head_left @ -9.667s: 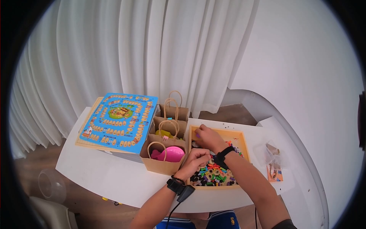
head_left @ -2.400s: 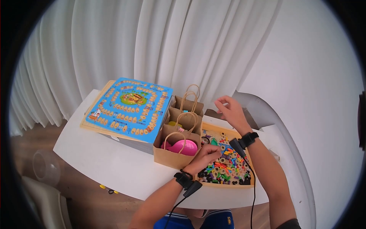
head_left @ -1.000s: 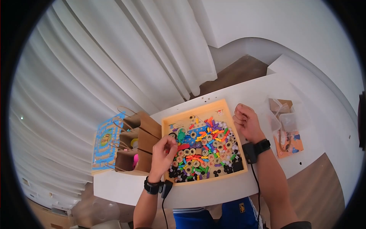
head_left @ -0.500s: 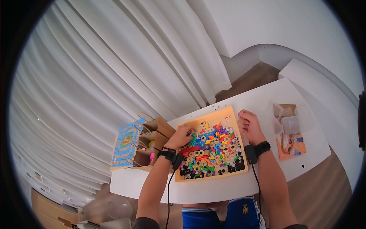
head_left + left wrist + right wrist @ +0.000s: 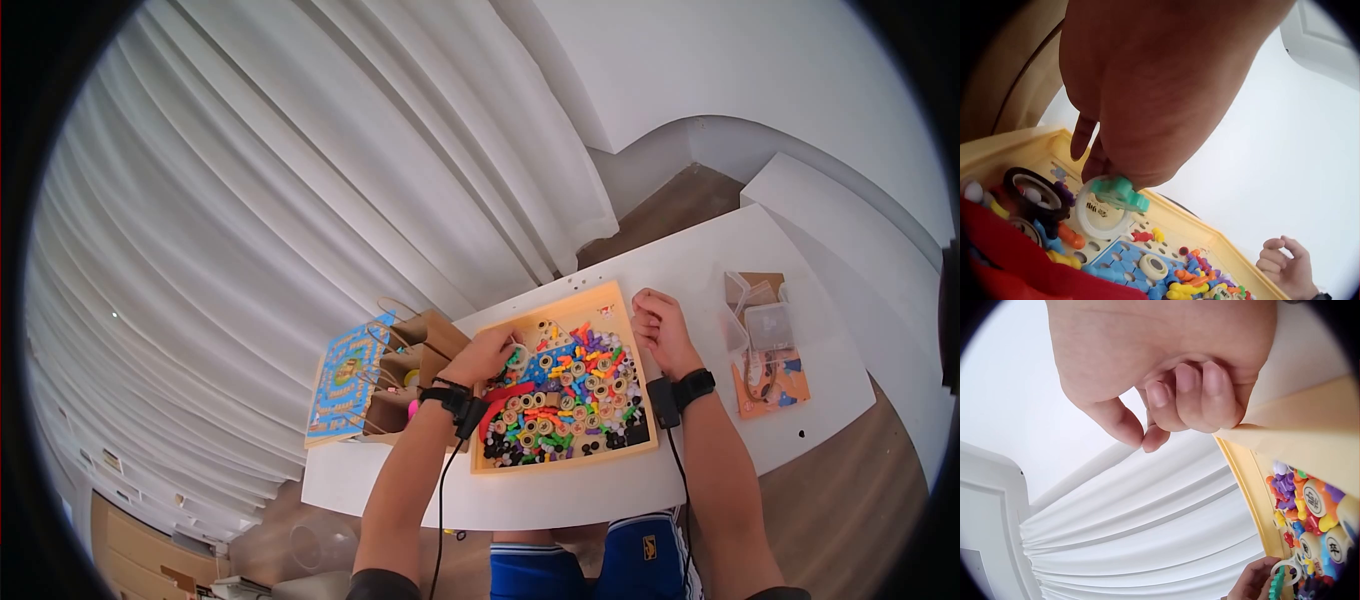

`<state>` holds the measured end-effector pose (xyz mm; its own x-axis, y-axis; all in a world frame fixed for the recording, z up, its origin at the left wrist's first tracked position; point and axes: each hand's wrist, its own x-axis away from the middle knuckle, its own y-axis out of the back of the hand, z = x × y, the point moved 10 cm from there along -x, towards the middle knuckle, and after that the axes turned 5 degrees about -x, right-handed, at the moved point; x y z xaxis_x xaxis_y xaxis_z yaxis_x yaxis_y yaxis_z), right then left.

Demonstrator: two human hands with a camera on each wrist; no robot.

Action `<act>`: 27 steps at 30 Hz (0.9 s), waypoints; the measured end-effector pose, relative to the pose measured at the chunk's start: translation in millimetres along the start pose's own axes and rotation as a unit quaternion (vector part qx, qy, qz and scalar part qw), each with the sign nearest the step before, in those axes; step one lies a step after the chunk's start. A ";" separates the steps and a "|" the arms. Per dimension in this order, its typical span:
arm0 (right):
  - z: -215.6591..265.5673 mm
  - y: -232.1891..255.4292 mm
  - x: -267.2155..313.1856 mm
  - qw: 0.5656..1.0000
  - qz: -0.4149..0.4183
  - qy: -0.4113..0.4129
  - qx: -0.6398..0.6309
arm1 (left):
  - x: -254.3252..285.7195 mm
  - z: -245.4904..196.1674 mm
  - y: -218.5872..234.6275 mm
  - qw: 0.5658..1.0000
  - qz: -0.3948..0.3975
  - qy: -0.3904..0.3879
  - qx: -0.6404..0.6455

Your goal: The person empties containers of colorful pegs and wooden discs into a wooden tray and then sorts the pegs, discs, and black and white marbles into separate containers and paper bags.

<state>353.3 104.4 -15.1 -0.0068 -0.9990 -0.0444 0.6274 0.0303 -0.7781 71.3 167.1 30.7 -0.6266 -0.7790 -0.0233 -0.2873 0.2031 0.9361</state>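
My left hand (image 5: 487, 355) is over the tray's far left corner. Between its thumb and fingers it pinches a white ring with a green jagged-edged piece (image 5: 1119, 192), tipped up above the game pieces. Much of the grip is hidden behind the palm in the left wrist view. The shallow wooden tray (image 5: 612, 300) holds a spread of coloured pegs and round wooden discs with characters (image 5: 1313, 499). A red curved strip (image 5: 508, 393) lies just below the left hand. My right hand (image 5: 665, 328) rests by the tray's right rim, fingers loosely curled and holding nothing.
Brown paper bags (image 5: 433, 332) with handles stand left of the tray, beside a blue game board (image 5: 350, 375). To the right, a clear plastic box (image 5: 768, 325) sits by an orange card (image 5: 768, 385). A black roll (image 5: 1035, 190) lies in the tray.
My left hand has moved from the tray's left rim to the far left corner and taken hold of the white ring with the green piece. The right hand has stayed by the right rim.
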 end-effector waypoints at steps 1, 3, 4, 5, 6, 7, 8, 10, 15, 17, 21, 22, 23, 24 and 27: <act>-0.8 0.6 -0.1 1.000 -0.001 -0.001 -0.001 | 1.9 -4.0 11.0 1.000 -0.002 0.020 -0.006; -1.4 3.8 -2.0 1.000 -0.008 0.004 0.004 | 8.1 2.1 21.1 0.999 -0.003 0.042 -0.012; -2.1 3.5 -1.8 1.000 -0.007 0.002 0.003 | 9.5 5.6 22.9 0.998 -0.008 0.011 -0.055; -1.8 2.7 -1.4 1.000 -0.004 0.000 0.000 | 11.2 7.9 22.9 0.995 -0.014 -0.020 -0.099; -1.8 2.1 -1.2 1.000 -0.002 -0.001 -0.003 | 13.8 8.1 24.6 0.995 -0.014 -0.019 -0.099; -2.0 2.1 -1.3 1.000 -0.001 -0.002 -0.003 | 16.3 10.6 22.9 0.991 0.002 -0.008 -0.133; -2.4 2.8 -1.3 1.000 -0.004 -0.003 -0.002 | 19.0 13.0 21.0 0.986 0.018 0.004 -0.166; -2.7 2.1 -1.7 1.000 -0.005 -0.004 -0.001 | 21.8 22.3 17.4 0.984 0.016 0.023 -0.176; -2.4 3.3 -1.5 1.000 0.000 -0.003 0.008 | 23.3 29.2 12.0 0.977 0.006 0.016 -0.212; -1.9 3.7 -1.1 1.000 -0.003 -0.003 0.009 | 24.2 34.8 8.1 0.971 0.029 0.033 -0.233; -1.8 3.6 -1.8 1.000 -0.005 0.001 0.010 | 21.8 29.9 5.8 0.972 0.073 0.051 -0.217; -1.9 4.0 -2.0 1.000 -0.004 0.002 0.010 | 21.1 35.4 2.5 0.975 0.084 0.066 -0.197; -2.1 3.9 -2.1 1.000 -0.002 0.002 0.010 | 20.9 40.8 -0.8 0.976 0.095 0.081 -0.176; -2.0 3.6 -2.0 1.000 0.001 0.003 0.010 | 20.3 40.0 -0.4 0.977 0.094 0.081 -0.176; -1.1 2.2 -1.2 1.000 -0.001 0.006 0.008 | 22.0 44.6 -2.3 0.975 0.115 0.108 -0.158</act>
<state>353.8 105.8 -17.5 -0.0184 -0.9986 -0.0503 0.6400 0.0269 -0.7679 25.8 175.9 12.5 -0.4705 -0.8482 0.2432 0.1014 0.2218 0.9698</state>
